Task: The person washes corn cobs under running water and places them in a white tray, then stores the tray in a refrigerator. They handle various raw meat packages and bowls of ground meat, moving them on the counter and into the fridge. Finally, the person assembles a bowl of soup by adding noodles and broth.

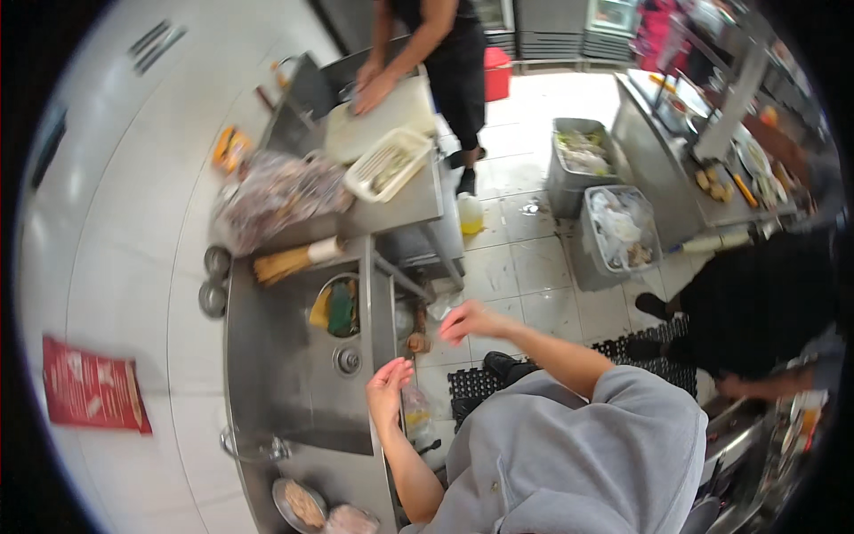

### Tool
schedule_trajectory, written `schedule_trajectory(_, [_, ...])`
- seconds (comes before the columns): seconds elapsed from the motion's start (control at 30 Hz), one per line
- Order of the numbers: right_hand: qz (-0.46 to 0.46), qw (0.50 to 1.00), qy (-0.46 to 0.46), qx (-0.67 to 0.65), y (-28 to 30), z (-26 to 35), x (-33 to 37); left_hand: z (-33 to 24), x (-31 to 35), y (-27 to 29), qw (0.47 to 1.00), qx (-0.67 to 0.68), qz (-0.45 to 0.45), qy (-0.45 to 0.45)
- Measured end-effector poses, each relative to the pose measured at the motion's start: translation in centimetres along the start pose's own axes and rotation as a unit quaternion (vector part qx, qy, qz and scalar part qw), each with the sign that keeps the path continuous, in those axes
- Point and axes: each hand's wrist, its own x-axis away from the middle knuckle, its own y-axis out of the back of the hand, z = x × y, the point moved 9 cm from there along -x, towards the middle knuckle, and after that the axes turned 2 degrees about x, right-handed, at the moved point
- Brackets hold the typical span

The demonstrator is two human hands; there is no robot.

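Observation:
My left hand (389, 392) hovers by the front edge of the steel sink (302, 405), fingers loosely bent with nothing visible in them. Out over the floor, to the right of the sink, my right hand (471, 322) hangs with its fingers curved downward, also with nothing visible in it. Inside the sink, near its far end, a round container (356, 311) holds a green scouring pad (340, 311) and a yellow piece (319, 310). A straw whisk brush (286, 263) lies across the sink's far rim. The drain (347, 360) is uncovered.
A co-worker's hands (375, 87) work at a cutting board (347, 133) beside a white basket (389, 166) and a large plastic bag (276, 198). Two grey bins (623, 267) stand on the floor. Another person (756, 303) is at the right. A metal bowl (286, 503) sits near the faucet (258, 448).

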Motion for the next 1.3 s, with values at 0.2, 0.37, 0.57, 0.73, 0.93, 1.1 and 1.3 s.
schedule_trajectory(0.2, [-0.589, 0.722, 0.175, -0.319, 32.3, -12.1, 25.4, -1.8, -4.9, 5.5, 0.936, -0.271, -0.113, -0.195])
schedule_trajectory(0.37, [-0.712, 0.515, -0.402, 0.257, 34.1, -28.4, 47.2, 2.6, -5.2, 5.3, 0.802, -0.53, -0.209, -0.177])
schedule_trajectory(0.57, [-0.494, 0.732, -0.404, 0.239, 24.9, -32.3, 34.3, 1.4, -4.1, 5.0, 0.753, -0.551, -0.288, -0.214])
schedule_trajectory(0.73, [-0.351, 0.859, -0.275, 0.25, 24.4, -30.1, 17.2, 1.1, -4.6, 4.8, 0.736, -0.564, -0.282, -0.245])
schedule_trajectory(0.93, [-0.142, 0.966, -0.007, 0.216, 13.6, -17.3, -5.0, 0.2, -2.1, 7.1, 0.859, -0.305, -0.303, -0.279])
schedule_trajectory(1.1, [0.005, 0.914, 0.236, 0.331, -7.6, -2.7, -15.1, 2.7, 6.7, 12.7, 0.851, -0.168, -0.442, -0.229])
schedule_trajectory(1.3, [0.165, 0.919, 0.136, 0.332, -18.7, -6.2, -20.3, 3.8, 18.4, 17.6, 0.802, -0.042, -0.558, -0.209])
